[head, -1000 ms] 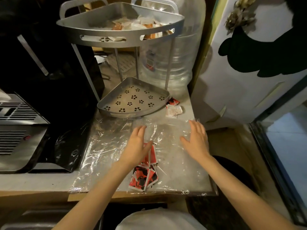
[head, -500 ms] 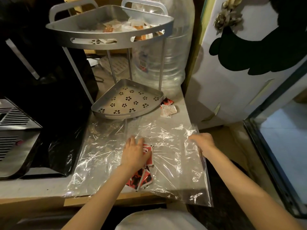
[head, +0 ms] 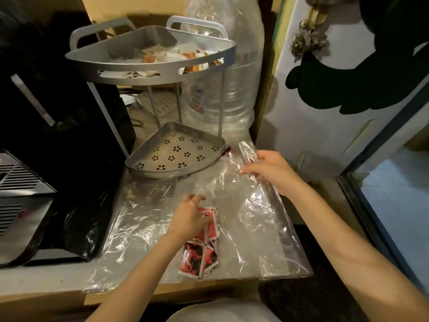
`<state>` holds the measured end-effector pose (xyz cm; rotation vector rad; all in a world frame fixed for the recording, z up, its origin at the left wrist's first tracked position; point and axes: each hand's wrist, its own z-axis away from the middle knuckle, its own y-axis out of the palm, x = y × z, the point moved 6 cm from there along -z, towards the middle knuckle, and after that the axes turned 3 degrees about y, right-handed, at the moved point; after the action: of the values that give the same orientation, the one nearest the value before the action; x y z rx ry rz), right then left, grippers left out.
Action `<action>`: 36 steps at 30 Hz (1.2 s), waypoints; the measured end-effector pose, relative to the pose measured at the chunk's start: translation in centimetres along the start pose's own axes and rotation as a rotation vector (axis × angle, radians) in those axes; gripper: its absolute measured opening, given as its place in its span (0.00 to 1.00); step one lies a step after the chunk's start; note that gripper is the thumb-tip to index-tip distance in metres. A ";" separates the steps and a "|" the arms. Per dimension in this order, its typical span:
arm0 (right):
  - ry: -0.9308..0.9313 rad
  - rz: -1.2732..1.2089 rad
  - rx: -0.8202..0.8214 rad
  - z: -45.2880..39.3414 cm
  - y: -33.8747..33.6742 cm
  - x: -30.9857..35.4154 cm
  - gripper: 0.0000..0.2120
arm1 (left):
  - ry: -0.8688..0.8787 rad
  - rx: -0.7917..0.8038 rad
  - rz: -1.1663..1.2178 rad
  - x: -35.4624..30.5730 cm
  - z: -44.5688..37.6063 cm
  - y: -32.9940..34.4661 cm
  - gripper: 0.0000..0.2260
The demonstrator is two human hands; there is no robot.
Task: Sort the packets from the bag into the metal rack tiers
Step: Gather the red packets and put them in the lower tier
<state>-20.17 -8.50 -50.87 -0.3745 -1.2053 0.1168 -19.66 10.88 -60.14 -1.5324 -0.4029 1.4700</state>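
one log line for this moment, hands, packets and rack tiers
left hand: on red packets in clear bag | right hand: lifting bag's far edge | upper tier: pale packets | lower tier: empty

Bag: clear thin plastic, crinkled, glossy, catching glare. Packets: red-and-black printed sachets with white edges, slight sheen. Rack: brushed silver metal, matt; lower tier punched with flower-shaped holes. Water jug at far right: transparent ribbed plastic. Desk: pale, smooth, dull.
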 end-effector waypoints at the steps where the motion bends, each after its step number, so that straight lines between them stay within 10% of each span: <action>1: -0.033 -0.004 0.027 0.3 0.2 1.3 0.18 | 0.004 -0.014 0.049 -0.2 0.0 -0.4 0.24; 14: -0.163 -0.220 0.102 -0.7 -0.5 10.9 0.09 | -0.089 -0.062 0.540 -1.7 3.1 -11.9 0.16; 27: 0.325 -0.254 0.202 -5.3 8.0 -2.9 0.05 | -0.252 0.184 0.079 6.4 1.2 -12.6 0.16; 36: 0.058 -0.055 0.032 -7.8 6.7 -2.9 0.49 | -0.184 -0.230 -0.063 7.6 -0.9 -10.7 0.18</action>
<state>-13.24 -4.79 -58.17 -0.3147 -1.1542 0.0775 -13.33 21.77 -56.38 -1.5505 -0.7448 1.5631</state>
